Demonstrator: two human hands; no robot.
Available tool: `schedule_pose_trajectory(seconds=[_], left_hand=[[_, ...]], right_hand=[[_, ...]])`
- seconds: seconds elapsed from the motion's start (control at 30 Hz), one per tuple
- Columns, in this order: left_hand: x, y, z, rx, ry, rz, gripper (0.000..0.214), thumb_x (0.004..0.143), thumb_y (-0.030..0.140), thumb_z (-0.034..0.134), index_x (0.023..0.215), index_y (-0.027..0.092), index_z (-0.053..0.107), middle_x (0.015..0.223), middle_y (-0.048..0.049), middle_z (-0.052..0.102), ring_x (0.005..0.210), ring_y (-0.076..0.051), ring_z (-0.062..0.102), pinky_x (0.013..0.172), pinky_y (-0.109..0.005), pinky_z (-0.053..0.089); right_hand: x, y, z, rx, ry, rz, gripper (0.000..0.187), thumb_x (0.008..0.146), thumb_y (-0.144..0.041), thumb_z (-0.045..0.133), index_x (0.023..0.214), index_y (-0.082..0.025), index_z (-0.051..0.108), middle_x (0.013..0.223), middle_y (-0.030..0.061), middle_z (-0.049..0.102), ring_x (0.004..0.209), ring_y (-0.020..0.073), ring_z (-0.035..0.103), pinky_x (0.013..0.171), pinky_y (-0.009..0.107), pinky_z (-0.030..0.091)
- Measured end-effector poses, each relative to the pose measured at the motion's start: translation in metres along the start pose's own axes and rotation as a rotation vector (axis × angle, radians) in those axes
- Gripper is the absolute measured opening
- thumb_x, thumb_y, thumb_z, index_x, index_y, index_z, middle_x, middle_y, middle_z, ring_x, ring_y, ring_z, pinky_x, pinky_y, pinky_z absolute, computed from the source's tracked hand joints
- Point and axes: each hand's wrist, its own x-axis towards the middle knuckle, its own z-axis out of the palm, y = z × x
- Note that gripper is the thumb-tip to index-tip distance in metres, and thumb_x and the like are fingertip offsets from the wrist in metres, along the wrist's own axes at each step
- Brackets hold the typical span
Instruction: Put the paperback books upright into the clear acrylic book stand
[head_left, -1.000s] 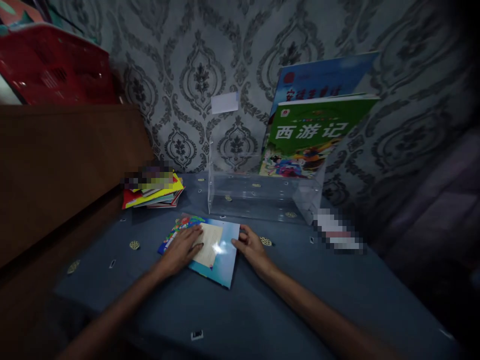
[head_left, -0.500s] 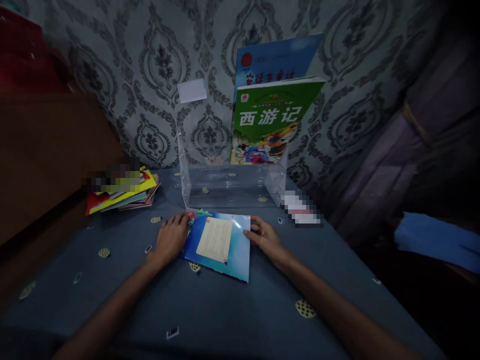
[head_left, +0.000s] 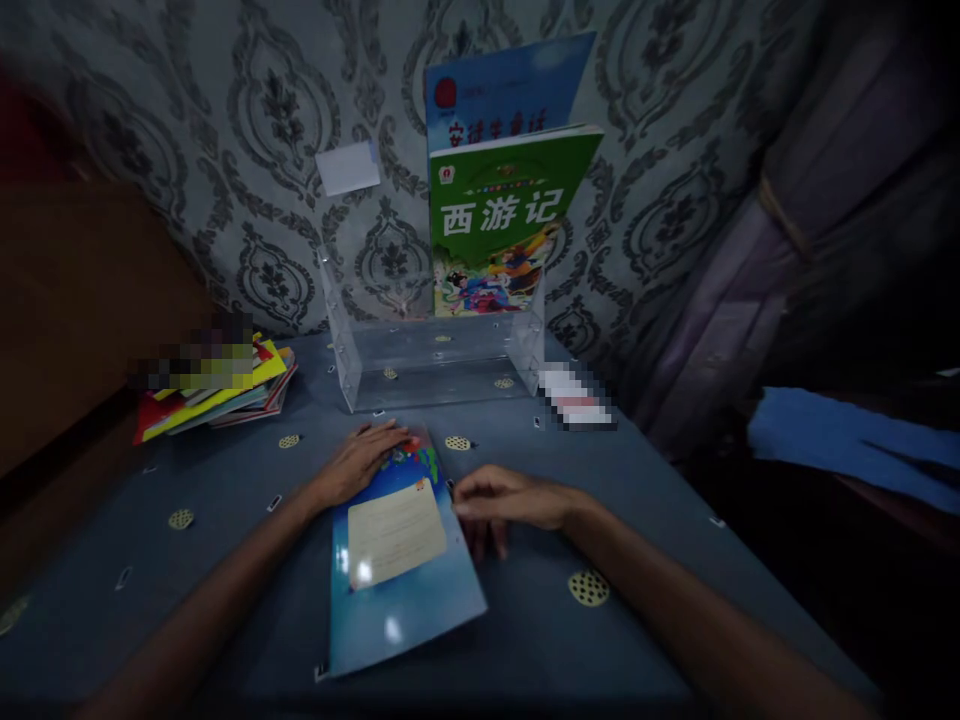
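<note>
A thin paperback book [head_left: 409, 610] with a blue, glossy cover and a cream text panel lies on the table, turned with its short edge towards me. Flat across its far left corner rests my left hand [head_left: 360, 462], fingers stretched out. At the book's right edge is my right hand [head_left: 514, 500], with its fingers loosely bent and apart; the fingertips come up to the edge, and the lower fingers are slightly blurred. Beyond both hands stands a clear plastic book rack [head_left: 442, 385]. It holds a green book [head_left: 499, 215] in front of a taller blue book [head_left: 510, 85].
A stack of books [head_left: 232, 400] lies at the left beside a brown box-like surface [head_left: 67, 310]. A pixelated white item [head_left: 576, 395] is right of the rack. A white card [head_left: 348, 168] is at the rack's upper left. A purple curtain [head_left: 720, 300] hangs at right.
The blue book has turned, its short side now towards me, and come nearer. My right hand has released its right edge and sits beside it. The view has shifted slightly right.
</note>
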Motion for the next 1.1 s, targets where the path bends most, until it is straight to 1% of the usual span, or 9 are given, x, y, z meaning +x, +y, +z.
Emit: schedule_pose_trajectory(seconds=[0.1,0.2,0.3,0.4,0.53,0.77,0.93,1.0,1.1], left_hand=[[0.018,0.016,0.004,-0.040,0.023,0.130,0.039,0.102,0.024,0.034,0.138,0.021,0.050,0.142,-0.0082,0.055,0.141,-0.020,0.039,0.115,-0.047,0.031],[0.026,0.031,0.007,-0.075,0.101,0.201,0.038,0.102,0.025,0.036,0.136,0.020,0.051,0.136,-0.0089,0.059,0.136,-0.019,0.044,0.112,-0.041,0.037],[0.024,0.036,0.006,-0.131,0.177,0.163,0.037,0.102,0.027,0.035,0.133,0.020,0.054,0.130,-0.0101,0.062,0.127,-0.021,0.051,0.108,-0.040,0.042],[0.022,0.036,0.004,-0.208,0.209,0.116,0.037,0.102,0.029,0.036,0.132,0.020,0.054,0.126,-0.0105,0.063,0.119,-0.021,0.056,0.104,-0.040,0.045],[0.022,0.035,0.003,-0.217,0.194,0.117,0.037,0.101,0.029,0.038,0.133,0.019,0.054,0.123,-0.0107,0.064,0.116,-0.021,0.057,0.102,-0.039,0.046],[0.026,0.035,0.004,-0.070,0.129,0.194,0.038,0.102,0.028,0.036,0.134,0.021,0.055,0.134,-0.0116,0.055,0.127,-0.023,0.047,0.107,-0.043,0.041],[0.033,0.040,0.001,0.074,0.103,0.363,0.036,0.102,0.030,0.037,0.130,0.024,0.059,0.136,-0.0114,0.051,0.126,-0.025,0.045,0.104,-0.042,0.041],[0.034,0.045,0.000,0.144,0.076,0.384,0.034,0.102,0.033,0.037,0.123,0.023,0.062,0.118,-0.0104,0.059,0.108,-0.022,0.054,0.092,-0.037,0.046],[0.030,0.055,0.000,0.234,0.040,0.278,0.033,0.103,0.034,0.035,0.102,0.019,0.065,0.091,-0.0063,0.060,0.085,-0.019,0.055,0.073,-0.030,0.046]], right_hand=[[0.005,0.004,0.009,0.001,-0.065,-0.042,0.044,0.074,-0.056,0.071,0.076,-0.013,0.067,0.069,0.0011,0.068,0.058,0.0100,0.064,0.052,0.018,0.049],[0.010,0.010,0.013,0.038,-0.035,-0.139,0.035,0.074,-0.048,0.074,0.075,-0.014,0.066,0.070,-0.0014,0.066,0.061,0.0087,0.062,0.061,0.021,0.050],[0.016,0.016,0.021,0.071,0.028,-0.278,0.022,0.073,-0.029,0.076,0.082,-0.015,0.061,0.079,-0.0018,0.067,0.070,0.0089,0.063,0.067,0.021,0.048],[0.021,0.018,0.033,0.016,0.137,-0.410,0.027,0.073,-0.013,0.069,0.093,-0.019,0.052,0.086,-0.0021,0.068,0.076,0.0100,0.064,0.067,0.021,0.046],[0.025,0.023,0.042,-0.251,0.333,-0.462,0.034,0.079,-0.009,0.058,0.111,-0.021,0.053,0.085,-0.0020,0.071,0.078,0.0129,0.068,0.070,0.024,0.049],[0.022,0.039,0.038,-0.789,0.509,-0.476,0.032,0.081,-0.006,0.057,0.108,-0.020,0.066,0.093,0.0041,0.075,0.079,0.0165,0.070,0.075,0.027,0.052],[0.020,0.037,0.054,-1.195,0.467,-0.570,0.019,0.086,-0.011,0.058,0.103,-0.016,0.065,0.081,0.0062,0.073,0.073,0.0173,0.068,0.067,0.026,0.049],[0.021,0.034,0.062,-1.346,0.447,-0.572,0.014,0.087,-0.011,0.055,0.096,-0.015,0.064,0.071,0.0047,0.070,0.064,0.0169,0.065,0.058,0.025,0.045],[0.021,0.029,0.072,-1.461,0.375,-0.563,0.014,0.087,-0.009,0.051,0.092,-0.014,0.063,0.066,0.0031,0.068,0.056,0.0163,0.061,0.049,0.026,0.038]])
